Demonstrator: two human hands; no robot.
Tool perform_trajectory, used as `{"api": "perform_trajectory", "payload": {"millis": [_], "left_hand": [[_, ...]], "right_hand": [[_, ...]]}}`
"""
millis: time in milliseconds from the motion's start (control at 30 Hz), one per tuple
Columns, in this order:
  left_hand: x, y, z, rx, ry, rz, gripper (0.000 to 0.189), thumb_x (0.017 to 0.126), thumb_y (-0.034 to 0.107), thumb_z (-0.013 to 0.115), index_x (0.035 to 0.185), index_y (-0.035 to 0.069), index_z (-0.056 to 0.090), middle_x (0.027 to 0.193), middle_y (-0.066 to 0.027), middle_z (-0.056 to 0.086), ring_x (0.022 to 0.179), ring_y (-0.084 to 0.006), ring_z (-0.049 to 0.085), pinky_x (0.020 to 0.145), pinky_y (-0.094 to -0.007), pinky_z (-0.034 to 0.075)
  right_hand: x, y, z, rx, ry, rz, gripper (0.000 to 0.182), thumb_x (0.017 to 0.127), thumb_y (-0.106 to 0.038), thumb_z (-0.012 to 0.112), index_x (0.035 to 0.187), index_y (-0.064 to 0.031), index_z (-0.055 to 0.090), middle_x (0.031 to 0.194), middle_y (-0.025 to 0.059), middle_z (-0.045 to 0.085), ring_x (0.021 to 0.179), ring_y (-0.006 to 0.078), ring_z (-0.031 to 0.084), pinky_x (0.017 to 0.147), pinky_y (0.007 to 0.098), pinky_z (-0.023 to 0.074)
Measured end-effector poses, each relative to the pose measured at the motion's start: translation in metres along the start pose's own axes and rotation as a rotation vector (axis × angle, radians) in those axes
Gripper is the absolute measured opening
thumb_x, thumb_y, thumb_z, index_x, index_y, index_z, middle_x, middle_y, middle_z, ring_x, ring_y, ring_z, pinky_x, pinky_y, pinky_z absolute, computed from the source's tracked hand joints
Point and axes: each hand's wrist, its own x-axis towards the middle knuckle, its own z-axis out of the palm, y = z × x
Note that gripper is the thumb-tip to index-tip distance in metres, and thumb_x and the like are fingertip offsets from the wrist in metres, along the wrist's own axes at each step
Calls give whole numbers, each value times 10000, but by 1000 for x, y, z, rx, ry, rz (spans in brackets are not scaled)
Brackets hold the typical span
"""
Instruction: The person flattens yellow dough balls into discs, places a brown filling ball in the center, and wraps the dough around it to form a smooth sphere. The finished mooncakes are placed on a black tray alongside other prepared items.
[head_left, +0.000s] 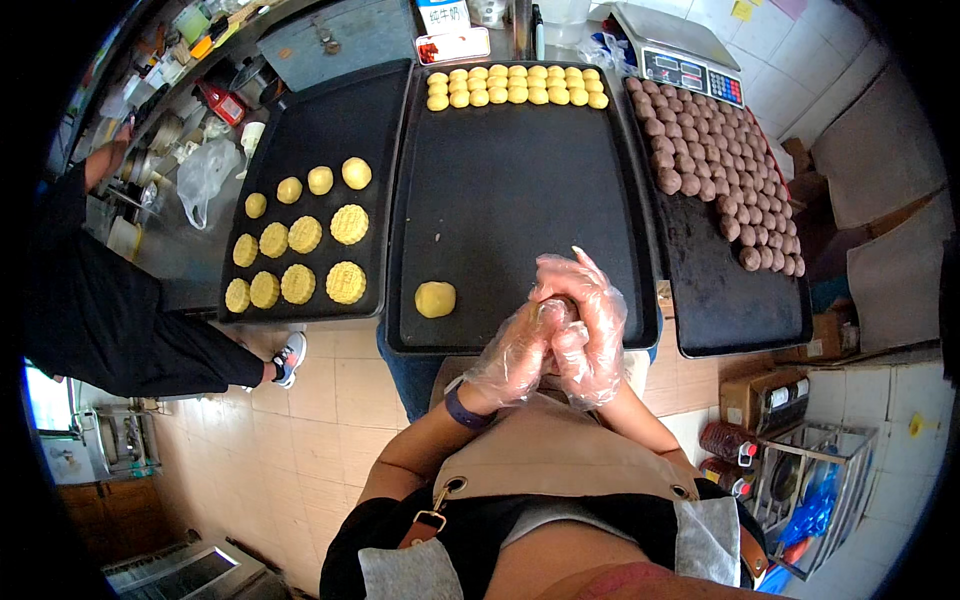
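Observation:
Both my hands wear clear plastic gloves and are cupped together above the front of the middle black baking tray (517, 202). My left hand (517, 356) and my right hand (592, 322) press around a small ball (561, 304). Brownish surface shows between the fingers, but most of the ball is hidden. To the left of my hands, one larger pale yellow dough ball (435, 299) rests on the tray. Rows of small yellow dough balls (517, 86) line the tray's far edge.
On the left tray (322, 112) sit smooth yellow balls (320, 180) and patterned mooncakes (298, 284). The right tray (720, 300) carries many brown filling balls (705, 150). Behind it stands a digital scale (675, 52). A person in dark clothes (112, 300) stands at the left counter beside a plastic bag (206, 176).

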Motion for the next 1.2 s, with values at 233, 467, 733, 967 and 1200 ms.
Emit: {"api": "perform_trajectory", "payload": {"millis": [233, 467, 733, 967, 1200], "left_hand": [[-5, 25, -27, 182, 4, 74, 604, 967, 536, 517, 1263, 12, 565, 1143, -120, 636, 1076, -231, 627, 957, -345, 481], [-1, 23, -27, 53, -194, -50, 751, 961, 603, 529, 1398, -5, 457, 1365, -178, 528, 1241, -276, 554, 1048, -395, 442], [-12, -23, -39, 393, -156, 458, 577, 1000, 458, 527, 1438, 95, 428, 1404, -191, 497, 1266, -366, 536, 1068, -457, 432], [-10, -2, -33, 325, -167, 297, 480, 1007, 422, 524, 1351, 88, 499, 1315, -152, 547, 1201, -285, 570, 1003, -397, 470], [-14, 2, -16, 113, -10, 102, 524, 1019, 453, 473, 1290, 10, 543, 1215, -104, 597, 1102, -202, 600, 961, -346, 482]], "right_hand": [[4, -8, -1, -39, -191, 9, 984, 682, -532, 874, 1441, -50, 473, 1483, 203, 462, 1387, 423, 431, 1169, 548, 299], [-3, 5, 7, 44, -84, -53, 686, 676, -522, 884, 1149, -99, 623, 1205, 131, 685, 1272, 374, 571, 1138, 591, 317], [10, -12, 6, 13, -163, -28, 687, 658, -527, 888, 1138, -104, 637, 1163, 101, 704, 1276, 355, 572, 1148, 601, 303], [5, -9, 9, -65, -170, -97, 558, 718, -462, 862, 1101, -107, 667, 1107, 98, 720, 1233, 325, 610, 1152, 582, 306], [5, -7, 7, 7, -95, -31, 599, 830, -578, 708, 1161, -81, 674, 1176, 134, 700, 1252, 361, 590, 1143, 576, 305]]}}
